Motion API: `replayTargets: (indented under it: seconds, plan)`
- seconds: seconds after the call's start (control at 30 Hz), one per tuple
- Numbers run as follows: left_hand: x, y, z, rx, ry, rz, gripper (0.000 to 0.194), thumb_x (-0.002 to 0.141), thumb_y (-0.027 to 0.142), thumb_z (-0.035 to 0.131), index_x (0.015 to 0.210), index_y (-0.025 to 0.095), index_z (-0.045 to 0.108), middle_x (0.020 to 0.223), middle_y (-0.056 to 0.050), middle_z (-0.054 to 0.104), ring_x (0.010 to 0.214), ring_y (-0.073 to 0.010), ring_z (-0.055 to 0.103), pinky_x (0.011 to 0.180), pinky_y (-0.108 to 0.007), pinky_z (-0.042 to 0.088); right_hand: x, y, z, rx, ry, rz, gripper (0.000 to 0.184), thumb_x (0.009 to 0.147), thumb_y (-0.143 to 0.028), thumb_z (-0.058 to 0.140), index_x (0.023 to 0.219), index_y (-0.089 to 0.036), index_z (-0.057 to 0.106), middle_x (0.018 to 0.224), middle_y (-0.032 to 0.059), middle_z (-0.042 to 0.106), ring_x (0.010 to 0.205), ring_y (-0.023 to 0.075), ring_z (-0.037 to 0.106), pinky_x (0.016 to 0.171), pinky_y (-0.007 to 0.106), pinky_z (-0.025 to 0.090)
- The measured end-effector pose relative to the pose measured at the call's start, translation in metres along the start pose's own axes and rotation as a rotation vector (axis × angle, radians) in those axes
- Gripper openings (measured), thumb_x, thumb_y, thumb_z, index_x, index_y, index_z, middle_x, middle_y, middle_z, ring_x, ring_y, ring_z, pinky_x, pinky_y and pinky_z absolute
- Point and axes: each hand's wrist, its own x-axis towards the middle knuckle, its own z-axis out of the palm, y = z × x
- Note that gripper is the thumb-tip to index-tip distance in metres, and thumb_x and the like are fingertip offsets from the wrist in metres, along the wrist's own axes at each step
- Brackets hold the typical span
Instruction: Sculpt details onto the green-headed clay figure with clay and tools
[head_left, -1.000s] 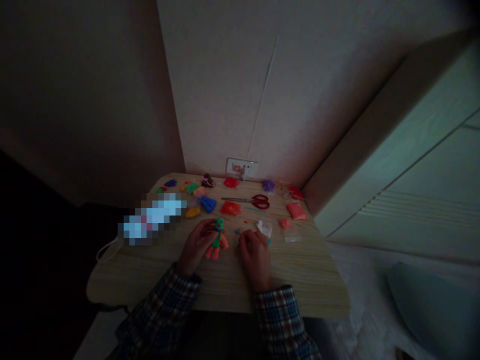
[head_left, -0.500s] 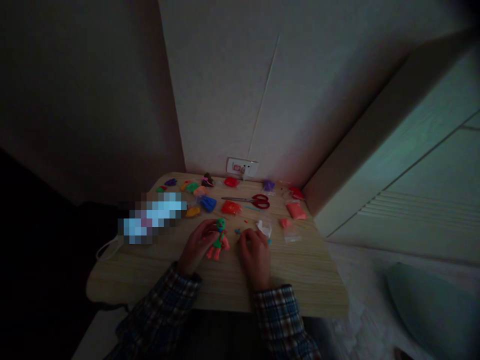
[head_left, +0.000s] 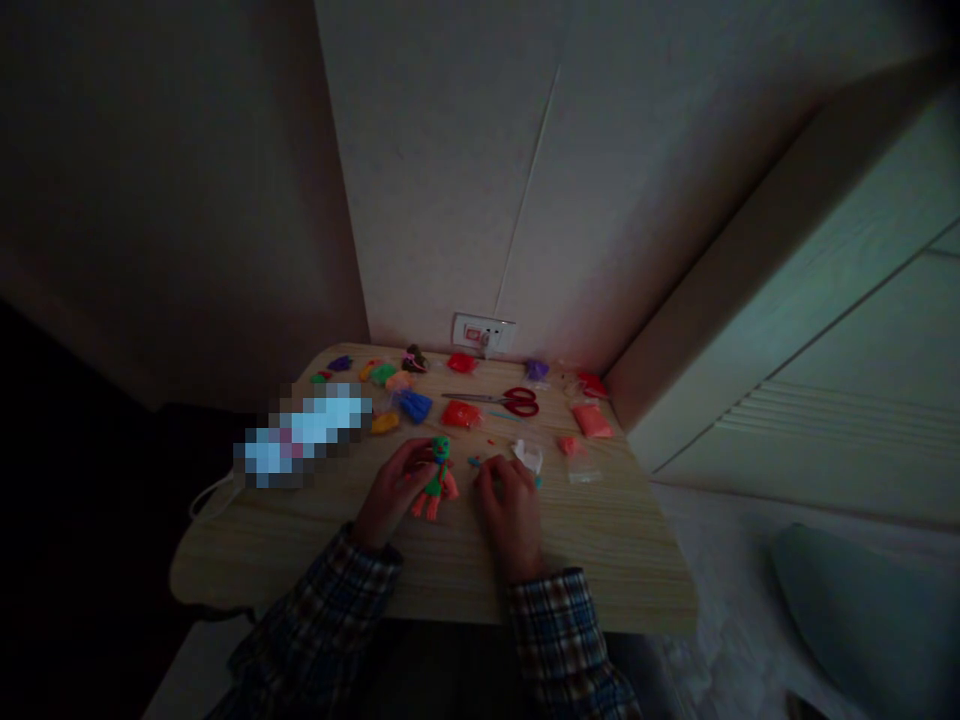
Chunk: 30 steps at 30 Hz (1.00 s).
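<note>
Between the thumb and fingers of my left hand (head_left: pixel 390 495) is a small clay figure (head_left: pixel 435 483), held upright, with a green head and body and salmon-pink limbs. My right hand (head_left: pixel 511 510) rests over the table to its right, fingers pinched together; whatever is between the fingertips is too small to make out. Beside those fingertips lies a small blue piece (head_left: pixel 474 461). A white scrap (head_left: pixel 528 456) is just behind the right hand, and a tiny red bit (head_left: pixel 491 441) lies farther back.
Red-handled scissors (head_left: pixel 517 402) lie across the back of the wooden table (head_left: pixel 435 580). Around them are a red clay packet (head_left: pixel 461 414), blue clay (head_left: pixel 415 405), yellow clay (head_left: pixel 385 423) and a pink packet (head_left: pixel 592 420). A pixelated bright object (head_left: pixel 307 435) is at left. A wall socket (head_left: pixel 484 332) is behind.
The clay figure in my left hand has turned and shifted very slightly to the right. My right hand stays in the same place, still pinched.
</note>
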Motion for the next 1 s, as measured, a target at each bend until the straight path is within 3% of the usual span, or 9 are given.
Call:
replayTargets:
  seconds: [0.27, 0.43, 0.77, 1.0]
  plan:
    - [-0.0001, -0.0012, -0.0016, -0.004, 0.045, -0.010, 0.037, 0.080, 0.042, 0.067, 0.105, 0.016, 0.060, 0.069, -0.005, 0.073, 0.055, -0.0158, 0.064, 0.050, -0.026, 0.047, -0.0046, -0.0008, -0.0039, 0.091, 0.053, -0.105, 0.023, 0.093, -0.023, 0.045, 0.077, -0.020, 0.062, 0.079, 0.0045, 0.061, 0.081, 0.0188, 0.056, 0.077, 0.032, 0.044]
    - [0.0000, -0.0018, -0.0026, -0.016, 0.046, 0.003, 0.039, 0.079, 0.042, 0.068, 0.106, 0.015, 0.060, 0.073, -0.007, 0.074, 0.057, -0.0164, 0.065, 0.052, -0.026, 0.048, -0.0018, -0.0006, -0.0006, 0.014, -0.034, -0.045, 0.023, 0.092, -0.021, 0.046, 0.074, -0.019, 0.060, 0.076, 0.0043, 0.060, 0.076, 0.0184, 0.056, 0.074, 0.031, 0.044]
    - [-0.0003, -0.0034, -0.0035, -0.006, 0.046, -0.012, 0.037, 0.082, 0.042, 0.066, 0.108, 0.017, 0.060, 0.068, -0.004, 0.073, 0.049, -0.0134, 0.060, 0.046, -0.024, 0.044, -0.0031, -0.0021, -0.0026, 0.047, 0.021, -0.095, 0.023, 0.093, -0.022, 0.045, 0.077, -0.020, 0.061, 0.079, 0.0050, 0.061, 0.080, 0.0193, 0.056, 0.076, 0.032, 0.044]
    - [0.0009, -0.0026, -0.0024, -0.009, 0.039, 0.011, 0.039, 0.080, 0.044, 0.067, 0.108, 0.016, 0.059, 0.067, -0.004, 0.072, 0.049, -0.0137, 0.061, 0.047, -0.024, 0.046, -0.0001, -0.0020, -0.0002, 0.015, -0.046, -0.046, 0.021, 0.092, -0.020, 0.047, 0.077, -0.020, 0.061, 0.079, 0.0050, 0.061, 0.078, 0.0191, 0.056, 0.076, 0.031, 0.044]
